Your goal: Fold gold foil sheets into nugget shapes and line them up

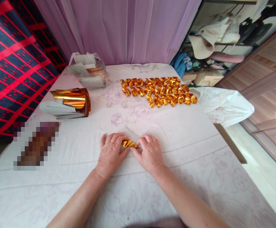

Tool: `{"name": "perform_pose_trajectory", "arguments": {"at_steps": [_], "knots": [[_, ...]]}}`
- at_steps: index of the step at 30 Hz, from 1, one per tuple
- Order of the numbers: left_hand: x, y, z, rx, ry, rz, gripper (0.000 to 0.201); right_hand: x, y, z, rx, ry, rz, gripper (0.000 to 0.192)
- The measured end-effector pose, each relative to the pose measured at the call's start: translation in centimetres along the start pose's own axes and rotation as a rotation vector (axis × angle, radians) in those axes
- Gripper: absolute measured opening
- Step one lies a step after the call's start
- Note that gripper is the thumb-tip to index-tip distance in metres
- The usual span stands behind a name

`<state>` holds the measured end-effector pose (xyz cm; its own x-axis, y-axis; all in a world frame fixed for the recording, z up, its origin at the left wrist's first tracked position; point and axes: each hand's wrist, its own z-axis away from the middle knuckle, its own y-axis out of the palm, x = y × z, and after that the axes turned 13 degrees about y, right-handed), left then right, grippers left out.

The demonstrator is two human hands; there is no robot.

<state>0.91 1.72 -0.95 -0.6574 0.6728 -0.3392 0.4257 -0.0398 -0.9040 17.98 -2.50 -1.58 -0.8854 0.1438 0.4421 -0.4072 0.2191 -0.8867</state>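
Note:
A partly folded sheet of gold foil paper (pixel 129 143) lies on the table in front of me, its pale backing showing behind the shiny part. My left hand (pixel 111 152) grips the foil's left end, fingers bent over it and thumb at the near edge. At the other end, my right hand (pixel 150 152) holds it with curled fingers, the thumb near the left one. Farther back sit rows of folded gold foil pieces (pixel 163 91). To the left stands a curled stack of gold foil sheets (pixel 73 100), white on the reverse.
A clear plastic bag of paper (pixel 90 71) sits at the back left. A white plastic bag (pixel 228 104) hangs off the right edge of the floral tablecloth (pixel 133 193). Beyond are a purple curtain (pixel 128 31) and a shelf with shoes and a cap (pixel 204 39). A blurred patch covers something at left.

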Motion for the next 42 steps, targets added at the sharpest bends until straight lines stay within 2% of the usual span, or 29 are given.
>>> {"name": "perform_pose_trajectory", "arguments": {"at_steps": [7,13,19,23,26,31,35,42], "knots": [[0.3,0.1,0.1,0.006,0.000,0.013,0.024,-0.4,0.4,-0.1,0.023,0.018,-0.100,0.009],[0.3,0.2,0.1,-0.003,0.000,0.018,0.024,-1.7,0.4,-0.2,0.053,-0.041,-0.246,0.013],[1.4,-0.4,0.3,0.022,0.066,0.051,0.021,-1.8,0.5,0.1,0.005,-0.128,-0.180,0.019],[3.0,-0.6,0.6,0.063,0.161,0.075,0.029,-1.7,0.3,0.4,-0.029,-0.190,-0.102,0.022],[3.6,-0.5,0.7,0.083,0.177,0.057,0.032,-1.5,0.0,0.6,-0.043,-0.230,-0.026,0.022],[3.6,-0.5,0.5,0.068,0.169,0.045,0.029,-1.0,-0.3,0.8,-0.062,-0.216,0.039,0.020],[3.3,-0.9,0.4,0.041,0.180,0.036,0.025,-1.0,-0.4,0.7,-0.028,-0.190,0.044,0.020],[3.0,-1.2,0.5,0.077,0.185,0.043,0.028,-1.4,-0.4,0.4,-0.003,-0.177,-0.014,0.020]]}}
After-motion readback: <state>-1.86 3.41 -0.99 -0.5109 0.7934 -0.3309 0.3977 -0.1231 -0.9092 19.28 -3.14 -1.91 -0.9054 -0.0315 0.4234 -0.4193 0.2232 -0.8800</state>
